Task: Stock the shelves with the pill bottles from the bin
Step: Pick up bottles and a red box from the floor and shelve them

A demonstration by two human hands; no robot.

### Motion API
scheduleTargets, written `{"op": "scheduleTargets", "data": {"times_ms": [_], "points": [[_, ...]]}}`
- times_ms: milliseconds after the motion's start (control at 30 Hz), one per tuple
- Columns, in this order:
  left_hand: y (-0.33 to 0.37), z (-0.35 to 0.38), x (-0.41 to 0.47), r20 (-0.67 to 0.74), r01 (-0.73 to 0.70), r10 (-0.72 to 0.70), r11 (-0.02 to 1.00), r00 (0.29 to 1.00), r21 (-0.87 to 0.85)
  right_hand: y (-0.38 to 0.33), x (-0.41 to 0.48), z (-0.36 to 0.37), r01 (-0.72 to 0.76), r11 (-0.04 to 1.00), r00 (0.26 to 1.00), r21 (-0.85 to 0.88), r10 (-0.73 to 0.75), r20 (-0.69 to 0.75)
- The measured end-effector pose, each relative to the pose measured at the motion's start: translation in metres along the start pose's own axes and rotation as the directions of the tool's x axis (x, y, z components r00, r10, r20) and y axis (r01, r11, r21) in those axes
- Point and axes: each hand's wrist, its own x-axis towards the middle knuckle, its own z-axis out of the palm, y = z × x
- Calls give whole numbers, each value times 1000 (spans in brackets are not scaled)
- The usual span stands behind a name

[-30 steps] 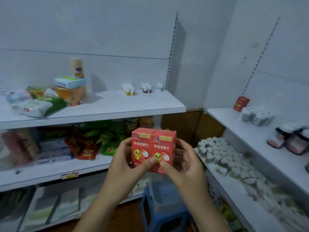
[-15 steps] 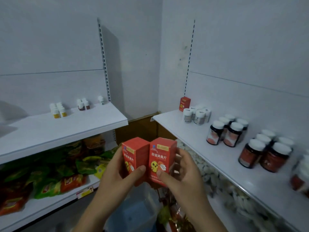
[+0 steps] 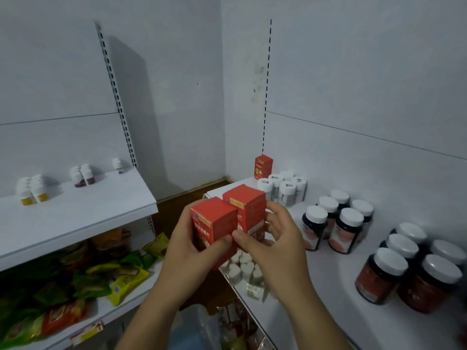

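Note:
Two red pill boxes are held side by side at the picture's centre. My left hand (image 3: 188,251) grips the nearer left box (image 3: 214,221); my right hand (image 3: 275,238) grips the right box (image 3: 249,205), fingers curled behind it. Both boxes hover over the left end of the right-hand white shelf (image 3: 336,296). A third red box (image 3: 263,167) stands in that shelf's back corner. The bin (image 3: 194,329), pale and translucent, shows partly below my forearms.
White-capped bottles (image 3: 285,185) and dark jars (image 3: 346,228) stand on the right shelf, more jars (image 3: 414,271) at far right. Small bottles (image 3: 31,189) sit on the left shelf (image 3: 83,213). Green and red snack packets (image 3: 83,279) fill the shelf beneath.
My view has swung right toward the right-hand shelf. Both hands carried the two red boxes up and over that shelf's left end, still held together.

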Motion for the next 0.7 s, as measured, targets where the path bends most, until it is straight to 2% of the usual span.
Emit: {"op": "scheduleTargets", "data": {"times_ms": [133,233,400,500,700], "points": [[-22,-4,59,44,-13,13,1000,999,-8,16,51,11,0,999,997,-54,-4,-72],[-42,-6,105,86,-22,25,999,996,-45,22,92,23,10,994,997,-104,-17,-69],[-77,-7,183,141,-23,39,993,989,-115,29,169,34,-65,974,994,-219,43,-104],[-101,-5,231,150,-27,43,994,988,-110,28,219,36,-100,922,991,-374,58,-122],[-147,15,308,172,17,-6,998,985,-64,29,306,34,-135,753,988,-644,150,-32]]}}
